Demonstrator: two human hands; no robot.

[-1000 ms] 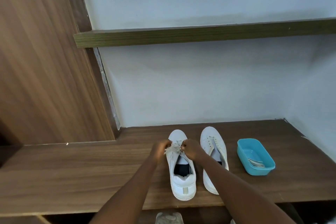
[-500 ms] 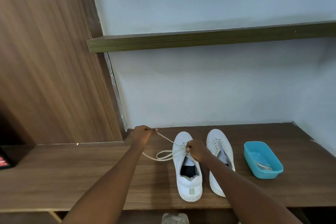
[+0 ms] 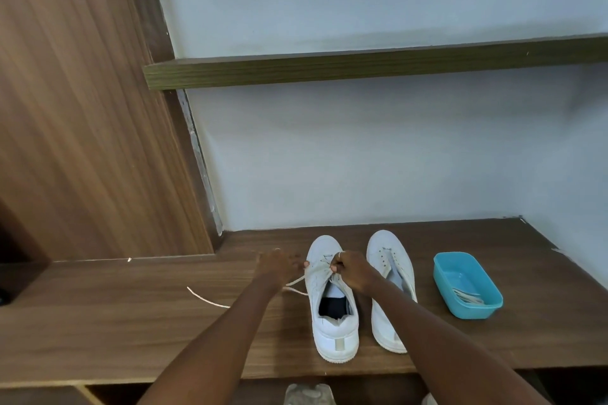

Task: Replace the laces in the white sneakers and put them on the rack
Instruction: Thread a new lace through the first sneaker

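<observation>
Head view: wooden ledge (image 3: 131, 322) seen from above, the laced sneaker near its front edge.
Laced sneaker (image 3: 332, 332): upright on the ledge, toe to the wall, heel toward the camera; collar open, dark insole showing.
Left hand (image 3: 276, 265): just left of the laced sneaker, level with its eyelets; fingers curled, pinching the lace; somewhat blurred.
Right hand (image 3: 352, 270): over the laced sneaker's eyelets; thumb and fingers pressed together on a small loop of the lace.
Lace (image 3: 207, 296): cream; from the eyelets under the right hand across to the left hand, then beneath the left forearm (image 3: 214, 339); free end on the ledge, well left of the laced sneaker.
Second sneaker (image 3: 388, 250): just right of the laced sneaker, parallel to it; eyelet holes visible; partly behind the right forearm (image 3: 444, 329).
Blue tub (image 3: 467, 273): right of the laced sneaker, beyond the second sneaker; pale laces (image 3: 468, 295) in its near corner.
Upper shelf (image 3: 362, 67): on the wall, above and behind the laced sneaker.
</observation>
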